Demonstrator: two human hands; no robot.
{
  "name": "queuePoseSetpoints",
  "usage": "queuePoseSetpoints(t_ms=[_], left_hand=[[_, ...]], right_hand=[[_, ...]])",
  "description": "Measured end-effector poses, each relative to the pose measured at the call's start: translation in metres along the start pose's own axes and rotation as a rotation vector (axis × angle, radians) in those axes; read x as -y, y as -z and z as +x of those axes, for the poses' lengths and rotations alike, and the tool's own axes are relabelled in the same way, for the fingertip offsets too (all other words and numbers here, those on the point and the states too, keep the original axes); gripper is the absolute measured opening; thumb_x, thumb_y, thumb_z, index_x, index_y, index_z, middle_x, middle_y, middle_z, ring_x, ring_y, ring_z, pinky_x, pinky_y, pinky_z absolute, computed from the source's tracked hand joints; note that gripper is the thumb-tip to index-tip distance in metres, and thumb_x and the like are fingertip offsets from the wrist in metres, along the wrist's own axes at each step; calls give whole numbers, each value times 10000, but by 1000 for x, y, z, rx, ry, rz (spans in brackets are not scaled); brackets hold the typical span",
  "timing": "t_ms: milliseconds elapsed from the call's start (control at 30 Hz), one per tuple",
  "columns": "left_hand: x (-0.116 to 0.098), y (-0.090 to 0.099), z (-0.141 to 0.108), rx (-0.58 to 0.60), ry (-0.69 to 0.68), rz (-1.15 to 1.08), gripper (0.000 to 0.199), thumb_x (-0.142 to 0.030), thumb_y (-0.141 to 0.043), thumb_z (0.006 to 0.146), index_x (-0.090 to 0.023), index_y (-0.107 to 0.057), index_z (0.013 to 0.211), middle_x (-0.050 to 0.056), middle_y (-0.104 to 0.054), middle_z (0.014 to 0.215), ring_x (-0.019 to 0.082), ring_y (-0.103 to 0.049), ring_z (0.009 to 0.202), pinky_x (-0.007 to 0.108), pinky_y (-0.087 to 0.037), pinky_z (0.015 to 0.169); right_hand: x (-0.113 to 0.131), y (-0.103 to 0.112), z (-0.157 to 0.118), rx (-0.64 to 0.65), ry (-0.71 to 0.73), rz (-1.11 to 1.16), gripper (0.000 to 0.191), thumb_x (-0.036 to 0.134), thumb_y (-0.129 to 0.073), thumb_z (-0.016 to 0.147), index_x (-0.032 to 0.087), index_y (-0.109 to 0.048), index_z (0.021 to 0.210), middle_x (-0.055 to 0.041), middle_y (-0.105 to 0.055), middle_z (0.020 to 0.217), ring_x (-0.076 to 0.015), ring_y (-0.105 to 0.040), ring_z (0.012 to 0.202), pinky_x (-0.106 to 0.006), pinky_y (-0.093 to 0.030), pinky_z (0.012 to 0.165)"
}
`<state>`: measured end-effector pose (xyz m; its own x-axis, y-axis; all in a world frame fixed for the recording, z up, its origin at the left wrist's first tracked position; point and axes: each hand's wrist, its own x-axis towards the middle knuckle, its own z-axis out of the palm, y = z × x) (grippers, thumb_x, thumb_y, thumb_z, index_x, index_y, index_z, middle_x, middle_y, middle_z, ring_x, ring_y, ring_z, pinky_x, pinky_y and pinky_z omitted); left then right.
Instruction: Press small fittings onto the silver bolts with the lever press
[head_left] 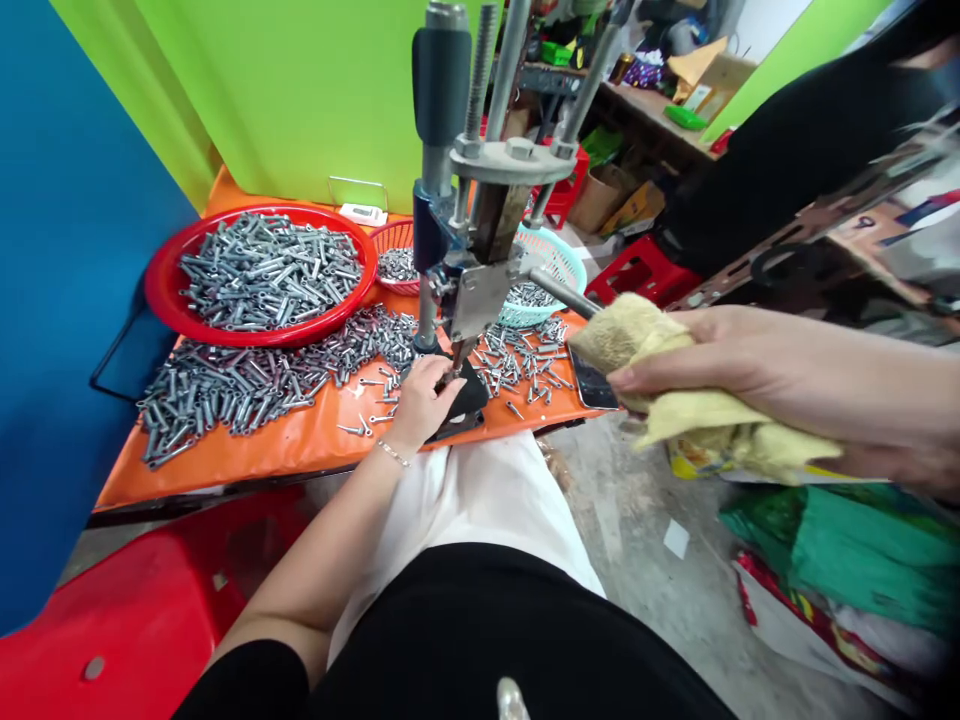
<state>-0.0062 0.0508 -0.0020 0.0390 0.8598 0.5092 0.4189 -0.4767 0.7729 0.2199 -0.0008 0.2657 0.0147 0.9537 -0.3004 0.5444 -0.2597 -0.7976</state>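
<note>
A metal hand press [476, 300] stands at the front edge of an orange-covered table [225, 455]. My left hand [424, 400] is at the press base, its fingertips close together under the ram; whatever they grip there is too small to make out. Wrapped in a yellow cloth [637, 335], the end of the press lever [562, 293] sits in my right hand [697, 360], whose fingers are closed round it. Small metal bolt-like parts [247, 385] lie in piles on the table, left of the press and behind it to the right.
A red basin [161, 285] full of metal parts stands at the left. Behind the press are a pink basket [394, 235] and a light-blue basket [574, 270]. A phone [596, 385] lies at the table's right edge. Red chair [142, 610] at lower left.
</note>
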Motion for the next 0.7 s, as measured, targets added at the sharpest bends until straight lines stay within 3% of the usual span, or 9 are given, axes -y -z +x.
queuePoseSetpoints(t_ms=[67, 100, 167, 233, 300, 367, 533, 633, 700], left_hand=[[1, 1, -2, 23, 77, -37, 238, -111, -688, 811, -197, -651, 1030, 63, -703, 1054, 211, -670, 1024, 376, -551, 964], [2, 1, -3, 31, 121, -71, 320, -80, -669, 787, -198, -638, 1084, 61, -705, 1066, 204, -677, 1021, 372, -555, 969], [3, 0, -6, 30, 191, -146, 438, -34, -613, 747, -200, -605, 1152, 53, -710, 1059, 184, -692, 988, 348, -568, 950], [4, -2, -9, 4, 216, -183, 481, -20, -582, 709, -204, -591, 1153, 47, -709, 1053, 180, -697, 983, 335, -574, 934], [4, -4, -11, -10, 214, -170, 463, -28, -574, 683, -209, -596, 1109, 42, -704, 1037, 184, -690, 971, 330, -575, 908], [3, -4, -12, -12, 206, -130, 421, -41, -576, 676, -209, -604, 1061, 40, -699, 1004, 186, -678, 935, 328, -572, 873], [-3, -4, -10, -31, 195, -82, 249, -145, -654, 776, -197, -626, 1018, 52, -690, 959, 186, -644, 868, 322, -545, 810], [-7, -5, -8, -42, 199, -79, 73, -257, -663, 876, -202, -656, 924, 50, -690, 928, 187, -642, 883, 331, -534, 835], [-9, -4, -5, -38, 198, -96, 104, -279, -659, 898, -201, -660, 831, 57, -689, 943, 194, -645, 938, 345, -528, 884]], right_hand=[[-22, -15, 6, 115, -98, -84, 335, 423, -831, 662, 190, -733, 882, -45, -686, 621, -182, -600, 421, -280, -460, 338], [-39, -28, 14, 87, -64, -106, 350, 432, -806, 696, 199, -712, 940, -35, -699, 669, -172, -620, 472, -271, -487, 394], [-79, -62, 38, -122, 173, -87, 361, 412, -796, 696, 204, -682, 968, -31, -702, 774, -168, -639, 608, -291, -541, 535], [-120, -102, 70, -341, 435, 91, 351, 433, -746, 732, 199, -625, 964, -49, -673, 848, -176, -625, 717, -326, -557, 657], [-152, -134, 99, -410, 475, 148, 399, 516, -676, 780, 210, -548, 1002, -52, -622, 867, -178, -591, 743, -344, -549, 690], [-170, -150, 114, -397, 502, 184, 423, 523, -664, 821, 213, -531, 1077, -63, -605, 925, -184, -591, 798, -346, -546, 729], [-174, -142, 103, -305, 514, 238, 387, 473, -697, 860, 198, -566, 1099, -47, -589, 926, -163, -573, 795, -317, -529, 728], [-164, -131, 82, -227, 389, 321, 418, 470, -727, 843, 192, -593, 1125, -48, -625, 933, -156, -586, 770, -302, -539, 698], [-156, -121, 64, -178, 303, 390, 498, 487, -739, 834, 209, -588, 1218, -56, -659, 995, -159, -614, 783, -291, -554, 683]])
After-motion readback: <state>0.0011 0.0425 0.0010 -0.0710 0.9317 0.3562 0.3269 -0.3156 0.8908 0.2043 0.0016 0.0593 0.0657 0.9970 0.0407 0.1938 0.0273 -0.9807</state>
